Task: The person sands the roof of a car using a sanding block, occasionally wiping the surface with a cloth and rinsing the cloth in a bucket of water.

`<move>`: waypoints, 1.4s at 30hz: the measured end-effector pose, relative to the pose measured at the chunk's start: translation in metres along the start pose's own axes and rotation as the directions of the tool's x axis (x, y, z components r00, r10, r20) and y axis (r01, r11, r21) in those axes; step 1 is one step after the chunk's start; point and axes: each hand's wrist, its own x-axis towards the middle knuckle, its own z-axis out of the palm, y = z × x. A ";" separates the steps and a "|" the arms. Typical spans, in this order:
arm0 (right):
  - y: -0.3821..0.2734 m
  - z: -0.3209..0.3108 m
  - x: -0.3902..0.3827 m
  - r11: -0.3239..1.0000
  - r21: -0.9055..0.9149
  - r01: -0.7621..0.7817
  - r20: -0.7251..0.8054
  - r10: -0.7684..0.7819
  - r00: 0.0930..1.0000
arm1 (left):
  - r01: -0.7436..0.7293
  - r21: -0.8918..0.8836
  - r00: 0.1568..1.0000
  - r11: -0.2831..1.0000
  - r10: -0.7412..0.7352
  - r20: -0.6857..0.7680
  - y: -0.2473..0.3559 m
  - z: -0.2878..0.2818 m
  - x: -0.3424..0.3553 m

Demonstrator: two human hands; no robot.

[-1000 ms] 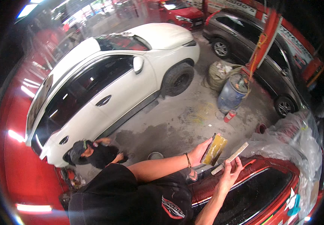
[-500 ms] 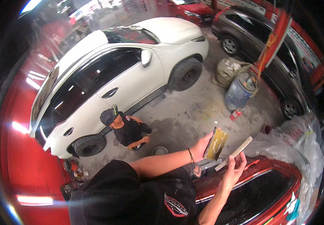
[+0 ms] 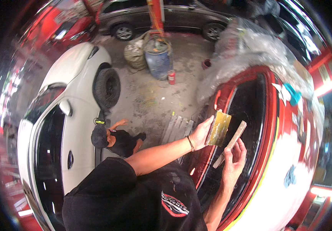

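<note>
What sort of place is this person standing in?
Probably a car repair or body shop: a white car, a dark car and a red car stand around the person, and clear plastic sheeting is draped at one end of the red one.

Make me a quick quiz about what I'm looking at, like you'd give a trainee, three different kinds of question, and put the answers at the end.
1. Multiple choice: what does the person's right hand hold?
A) a pale narrow bar
B) a paintbrush
C) a rubber hose

2. True or false: the white car stands on the person's right.

3. Fill in the blank: the left hand holds a flat piece whose visible broad side is ____ in colour.

Key: 1, A; 2, false, it stands on the left; 3, yellowish.
</note>
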 end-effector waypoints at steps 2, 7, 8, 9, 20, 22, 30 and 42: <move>0.009 -0.020 -0.013 1.000 0.011 0.028 -0.073 -0.027 0.997 | 0.115 0.014 0.992 0.993 -0.115 0.059 -0.026 0.015 0.013; 0.011 -0.044 -0.051 0.998 -0.052 0.023 -0.171 -0.032 0.985 | 0.213 0.064 0.970 0.975 -0.219 0.109 -0.085 0.055 0.004; 0.013 -0.046 -0.057 0.997 -0.078 0.007 -0.203 -0.023 0.979 | 0.243 0.052 0.958 0.969 -0.248 0.143 -0.096 0.052 0.000; 0.017 -0.050 -0.063 0.995 -0.104 -0.010 -0.230 -0.015 0.973 | 0.248 0.060 0.956 0.967 -0.255 0.147 -0.108 0.051 -0.004; 0.055 -0.052 -0.101 0.994 -0.107 -0.010 -0.166 -0.008 0.986 | 0.253 0.188 0.966 0.949 -0.258 0.005 -0.125 0.046 -0.066; 0.056 -0.050 -0.102 0.994 -0.109 0.003 -0.160 -0.021 0.987 | 0.219 0.217 0.975 0.951 -0.221 -0.016 -0.126 0.047 -0.066; 0.060 -0.041 -0.103 0.996 -0.074 0.049 -0.179 -0.062 0.982 | 0.230 0.260 0.966 0.938 -0.253 0.057 -0.121 0.032 -0.068; 0.035 -0.073 -0.103 0.991 -0.136 0.002 -0.305 -0.043 0.951 | 0.321 0.382 0.909 0.867 -0.395 0.133 -0.125 0.069 -0.039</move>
